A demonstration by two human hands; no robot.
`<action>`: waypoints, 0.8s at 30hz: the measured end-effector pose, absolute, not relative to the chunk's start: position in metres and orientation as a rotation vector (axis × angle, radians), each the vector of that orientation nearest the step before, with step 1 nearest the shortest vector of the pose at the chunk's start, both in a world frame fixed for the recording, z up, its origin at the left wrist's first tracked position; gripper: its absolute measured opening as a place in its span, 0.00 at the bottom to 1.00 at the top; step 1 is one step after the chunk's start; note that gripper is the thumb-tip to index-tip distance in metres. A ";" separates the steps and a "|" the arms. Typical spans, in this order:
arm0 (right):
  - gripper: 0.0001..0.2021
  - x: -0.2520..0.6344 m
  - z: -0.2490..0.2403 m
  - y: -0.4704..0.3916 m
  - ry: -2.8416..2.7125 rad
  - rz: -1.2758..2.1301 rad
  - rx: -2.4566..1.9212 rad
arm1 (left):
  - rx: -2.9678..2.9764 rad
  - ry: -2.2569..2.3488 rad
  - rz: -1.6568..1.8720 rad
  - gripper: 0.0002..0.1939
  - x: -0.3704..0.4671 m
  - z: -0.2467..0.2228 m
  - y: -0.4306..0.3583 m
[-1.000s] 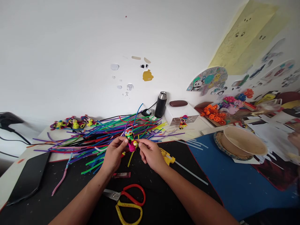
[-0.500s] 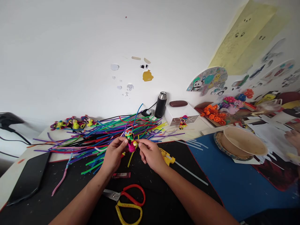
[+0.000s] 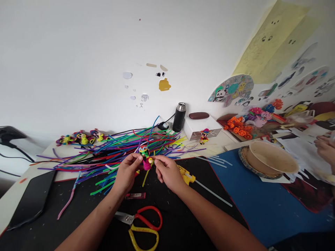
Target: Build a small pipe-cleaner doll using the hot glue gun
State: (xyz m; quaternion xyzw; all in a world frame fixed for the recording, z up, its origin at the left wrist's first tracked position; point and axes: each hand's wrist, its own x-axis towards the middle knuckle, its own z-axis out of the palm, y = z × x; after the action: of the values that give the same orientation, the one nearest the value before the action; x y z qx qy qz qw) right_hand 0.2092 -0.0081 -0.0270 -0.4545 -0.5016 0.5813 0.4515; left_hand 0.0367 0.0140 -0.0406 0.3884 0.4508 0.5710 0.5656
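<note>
Over the black mat, a small pipe-cleaner doll (image 3: 147, 163) with a green face, magenta body and yellow ball-shaped hands is held upright. My left hand (image 3: 128, 173) pinches it from the left between thumb and fingers. From the other side my right hand (image 3: 169, 173) is closed, with its fingertips at the doll's yellow ball hand. Just below lies a small red-and-white packet (image 3: 135, 196). Scissors (image 3: 141, 221) with one red and one yellow handle lie nearer me. A yellow glue gun (image 3: 186, 175) with a long glue stick rests beside my right wrist.
Behind my hands spreads a heap of coloured pipe cleaners (image 3: 110, 153). Finished dolls (image 3: 82, 137) lie at the left, another doll (image 3: 204, 136) by the white box (image 3: 202, 126). A black flask (image 3: 179, 118), phone (image 3: 32, 198) and bowl (image 3: 273, 157) stand around. A co-worker's hand (image 3: 326, 148) shows at right.
My hands and the doll stay almost where they were. At the right edge, the co-worker's hand has shifted and shows more over the papers.
</note>
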 end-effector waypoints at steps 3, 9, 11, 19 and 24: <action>0.23 0.209 -0.028 -0.008 -1.237 1.434 -1.117 | 0.913 1.058 1.340 0.20 0.036 -0.042 0.014; 0.25 0.208 -0.029 -0.008 -1.226 1.446 -1.112 | 0.894 1.028 1.336 0.18 0.034 -0.045 0.015; 0.25 0.207 -0.028 -0.008 -1.229 1.448 -1.106 | 0.890 1.029 1.342 0.18 0.034 -0.044 0.015; 0.25 0.208 -0.028 -0.009 -1.218 1.436 -1.111 | 0.881 1.042 1.340 0.20 0.034 -0.040 0.014; 0.27 0.208 -0.026 -0.009 -1.202 1.443 -1.109 | 0.898 1.056 1.339 0.20 0.034 -0.040 0.013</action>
State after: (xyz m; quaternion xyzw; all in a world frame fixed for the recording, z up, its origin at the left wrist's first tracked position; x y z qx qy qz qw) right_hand 0.2084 -0.0087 -0.0265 -0.4510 -0.4886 0.5867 0.4622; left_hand 0.0342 0.0129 -0.0404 0.3825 0.4499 0.5705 0.5708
